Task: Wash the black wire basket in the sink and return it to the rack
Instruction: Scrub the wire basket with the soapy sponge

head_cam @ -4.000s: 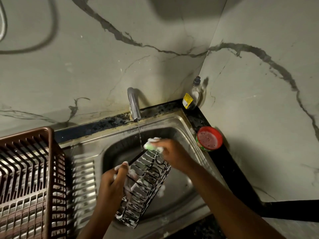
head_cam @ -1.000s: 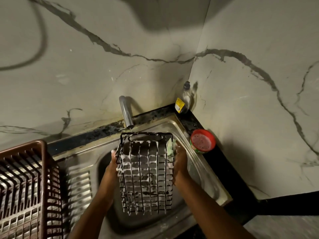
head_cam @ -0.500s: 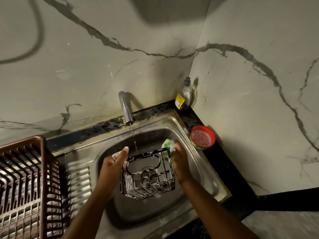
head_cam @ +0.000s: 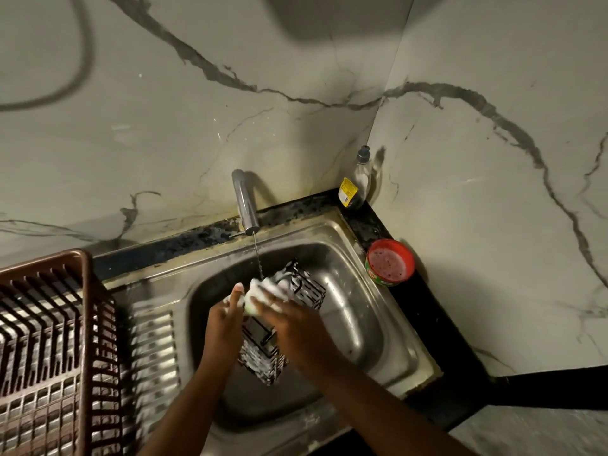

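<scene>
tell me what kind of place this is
Most likely a home kitchen's dishwashing corner: a stainless steel sink with a running tap, a dish soap bottle against marble-look walls, and a brown drying rack on the drainboard.

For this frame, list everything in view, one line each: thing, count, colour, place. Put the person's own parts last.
wire basket: 1, black, soapy, held over the sink bowl under the tap
sponge: 1, green and white with foam, on the basket's upper left side
sink: 1, steel, centre, with ribbed drainer on its left
tap: 1, chrome, behind the sink, thin stream running
rack: 1, brown plastic, left edge
bottle: 1, clear, grey cap, yellow label, back corner
tub: 1, red rim, green side, counter right of sink
left hand: 1, at the basket's left side
right hand: 1, on the sponge and basket
</scene>
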`<control>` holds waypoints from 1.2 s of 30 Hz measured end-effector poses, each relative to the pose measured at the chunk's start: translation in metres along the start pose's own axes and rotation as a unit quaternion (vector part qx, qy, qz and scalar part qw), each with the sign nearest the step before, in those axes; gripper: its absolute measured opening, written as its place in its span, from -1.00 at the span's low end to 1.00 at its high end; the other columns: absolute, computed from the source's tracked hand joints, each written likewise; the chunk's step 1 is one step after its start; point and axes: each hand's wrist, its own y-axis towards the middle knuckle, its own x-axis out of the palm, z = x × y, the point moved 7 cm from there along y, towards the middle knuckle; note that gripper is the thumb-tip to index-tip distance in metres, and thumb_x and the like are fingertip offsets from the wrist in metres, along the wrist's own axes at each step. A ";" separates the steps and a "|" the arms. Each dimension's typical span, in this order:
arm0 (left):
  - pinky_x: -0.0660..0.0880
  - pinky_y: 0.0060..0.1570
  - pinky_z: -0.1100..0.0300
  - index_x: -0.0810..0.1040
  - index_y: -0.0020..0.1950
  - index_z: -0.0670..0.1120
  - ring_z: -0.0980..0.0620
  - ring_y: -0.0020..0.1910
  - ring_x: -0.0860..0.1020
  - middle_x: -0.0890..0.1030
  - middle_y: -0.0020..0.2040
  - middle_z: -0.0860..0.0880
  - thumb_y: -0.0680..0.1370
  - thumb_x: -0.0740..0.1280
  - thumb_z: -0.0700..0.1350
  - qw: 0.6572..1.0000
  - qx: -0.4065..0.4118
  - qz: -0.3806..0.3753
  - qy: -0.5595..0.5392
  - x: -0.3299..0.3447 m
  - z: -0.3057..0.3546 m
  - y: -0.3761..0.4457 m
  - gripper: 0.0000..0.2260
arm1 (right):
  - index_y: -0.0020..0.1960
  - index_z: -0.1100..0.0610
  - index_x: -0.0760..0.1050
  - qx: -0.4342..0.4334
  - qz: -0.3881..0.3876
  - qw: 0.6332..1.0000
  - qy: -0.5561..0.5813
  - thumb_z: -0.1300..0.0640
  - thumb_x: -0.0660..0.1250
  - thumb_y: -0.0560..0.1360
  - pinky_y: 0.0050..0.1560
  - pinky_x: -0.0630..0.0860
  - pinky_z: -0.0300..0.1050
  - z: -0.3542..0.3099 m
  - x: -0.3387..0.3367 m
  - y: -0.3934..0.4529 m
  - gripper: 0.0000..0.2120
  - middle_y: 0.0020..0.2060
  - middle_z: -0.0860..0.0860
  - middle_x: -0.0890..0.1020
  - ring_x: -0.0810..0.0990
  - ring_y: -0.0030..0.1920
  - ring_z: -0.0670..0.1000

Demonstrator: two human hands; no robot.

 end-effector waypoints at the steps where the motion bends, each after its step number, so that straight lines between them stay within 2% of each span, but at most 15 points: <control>1: 0.42 -0.13 0.01 0.59 -0.19 -0.27 -0.08 -0.26 0.56 0.64 -0.27 -0.26 0.62 0.23 0.20 1.000 -0.003 0.010 0.013 0.000 -0.001 -0.001 -0.46 | 0.41 0.11 0.46 0.019 0.001 1.000 -0.018 0.36 -0.06 0.51 0.42 0.40 0.00 0.019 -0.002 0.004 -0.43 0.44 0.04 0.45 0.37 0.47 0.09; 3: 0.37 -0.21 0.07 0.50 -0.30 -0.18 0.03 -0.39 0.47 0.53 -0.42 -0.09 0.67 0.20 0.10 0.999 -0.006 0.034 0.032 0.002 0.000 -0.003 -0.54 | 0.43 0.08 0.43 0.106 0.016 0.994 -0.013 0.45 -0.03 0.50 0.41 0.40 -0.03 0.064 -0.008 0.012 -0.40 0.44 0.03 0.44 0.34 0.48 0.06; 5: 0.35 -0.19 0.06 0.47 -0.25 -0.17 -0.02 -0.36 0.41 0.45 -0.38 -0.11 0.64 0.19 0.14 0.998 -0.007 0.044 0.048 0.002 -0.001 -0.003 -0.57 | 0.40 0.13 0.46 0.200 0.016 0.979 0.038 0.53 0.13 0.50 0.36 0.41 -0.21 0.095 -0.012 0.017 -0.44 0.35 0.10 0.53 0.48 0.38 0.05; 7: 0.35 -0.17 0.05 0.50 -0.20 -0.18 -0.05 -0.31 0.41 0.45 -0.33 -0.17 0.61 0.20 0.18 0.998 -0.003 0.049 0.046 -0.001 -0.002 -0.001 -0.55 | 0.40 0.17 0.45 0.231 0.002 0.971 0.062 0.54 0.20 0.49 0.32 0.39 -0.32 0.098 -0.009 0.017 -0.45 0.32 0.14 0.55 0.53 0.33 0.05; 9: 0.35 -0.18 0.07 0.54 -0.16 -0.22 -0.07 -0.28 0.43 0.49 -0.30 -0.20 0.62 0.20 0.17 0.998 -0.008 0.051 0.035 -0.007 -0.007 0.004 -0.54 | 0.44 0.18 0.40 0.197 0.003 0.978 0.062 0.53 0.16 0.49 0.41 0.32 -0.25 0.074 -0.001 0.013 -0.43 0.41 0.11 0.46 0.41 0.44 0.04; 11: 0.39 -0.17 0.09 0.57 -0.12 -0.24 -0.10 -0.25 0.49 0.58 -0.24 -0.23 0.64 0.20 0.12 0.999 -0.012 0.032 0.012 -0.009 -0.011 0.008 -0.56 | 0.46 0.16 0.38 0.105 -0.014 0.993 0.048 0.52 0.06 0.45 0.50 0.26 -0.11 0.035 0.013 0.001 -0.37 0.48 0.06 0.37 0.24 0.53 0.00; 14: 0.54 -0.10 0.15 0.63 -0.08 -0.23 -0.05 -0.17 0.66 0.71 -0.15 -0.20 0.67 0.21 0.02 1.000 -0.022 0.006 -0.012 -0.013 -0.022 0.009 -0.63 | 0.47 0.14 0.38 -0.036 -0.074 0.996 0.048 0.46 0.02 0.42 0.53 0.20 -0.10 0.002 0.023 -0.010 -0.34 0.49 0.06 0.37 0.26 0.53 0.00; 17: 0.54 -0.18 0.37 0.57 -0.10 -0.11 0.18 -0.19 0.68 0.69 -0.19 -0.01 0.68 0.20 -0.05 0.998 -0.038 0.035 -0.032 -0.016 -0.029 0.006 -0.75 | 0.44 0.08 0.42 -0.008 -0.100 0.995 0.018 0.50 0.09 0.44 0.44 0.36 -0.07 0.042 0.024 -0.005 -0.36 0.47 0.00 0.38 0.34 0.48 0.01; 21: 0.47 -0.04 0.16 0.53 -0.13 0.01 0.14 -0.18 0.65 0.67 -0.23 0.07 0.67 0.23 -0.06 0.997 -0.061 0.037 -0.039 -0.009 -0.038 0.009 -0.80 | 0.37 0.19 0.50 0.164 -0.041 0.983 0.071 0.53 0.17 0.45 0.41 0.38 -0.17 0.079 0.016 -0.001 -0.45 0.41 0.10 0.46 0.44 0.42 0.06; 25: 0.53 -0.02 0.10 0.63 -0.14 -0.09 0.07 -0.21 0.68 0.72 -0.23 -0.02 0.67 0.23 -0.04 0.995 -0.073 0.029 -0.060 -0.013 -0.046 0.014 -0.72 | 0.41 0.20 0.46 0.017 -0.095 0.992 0.080 0.51 0.09 0.39 0.53 0.20 -0.10 0.008 0.043 -0.013 -0.37 0.48 0.11 0.37 0.28 0.52 0.03; 28: 0.50 -0.35 0.32 0.57 -0.20 -0.13 0.17 -0.43 0.57 0.64 -0.42 0.02 0.67 0.23 0.00 0.994 -0.083 0.045 -0.062 -0.011 -0.040 0.011 -0.68 | 0.41 0.13 0.46 -0.052 -0.082 0.995 0.038 0.46 0.02 0.41 0.51 0.24 -0.04 0.026 0.033 -0.017 -0.36 0.46 0.05 0.42 0.35 0.49 0.05; 30: 0.38 -0.36 0.27 0.53 -0.26 -0.08 0.22 -0.49 0.44 0.53 -0.48 0.08 0.66 0.26 0.02 0.995 -0.077 0.047 -0.036 -0.010 -0.039 0.009 -0.67 | 0.38 0.12 0.49 0.003 -0.046 0.999 -0.008 0.48 0.05 0.45 0.35 0.42 -0.14 0.061 0.017 -0.016 -0.40 0.40 0.04 0.49 0.50 0.38 0.07; 32: 0.30 -0.30 0.18 0.52 -0.32 -0.04 0.18 -0.44 0.37 0.46 -0.46 0.11 0.62 0.32 0.05 0.998 -0.057 0.037 -0.004 -0.012 -0.039 0.008 -0.66 | 0.36 0.14 0.51 0.133 -0.018 0.991 -0.001 0.50 0.17 0.47 0.21 0.47 -0.29 0.106 0.003 -0.018 -0.46 0.33 0.07 0.54 0.58 0.29 0.06; 34: 0.27 -0.29 0.14 0.50 -0.35 -0.04 0.15 -0.42 0.33 0.41 -0.47 0.13 0.59 0.37 0.05 0.998 -0.046 0.039 0.011 -0.017 -0.041 0.009 -0.66 | 0.33 0.16 0.54 0.268 0.024 0.961 0.058 0.46 0.21 0.47 0.15 0.47 -0.33 0.144 -0.009 -0.027 -0.51 0.22 0.11 0.64 0.63 0.20 0.06; 36: 0.26 -0.30 0.14 0.51 -0.33 -0.10 0.15 -0.42 0.31 0.40 -0.48 0.12 0.58 0.39 0.03 0.999 -0.032 0.036 0.017 -0.018 -0.038 0.011 -0.67 | 0.25 0.21 0.60 0.333 0.097 0.933 0.100 0.41 0.25 0.46 0.10 0.47 -0.29 0.162 -0.028 -0.036 -0.60 0.11 0.13 0.69 0.65 0.10 0.06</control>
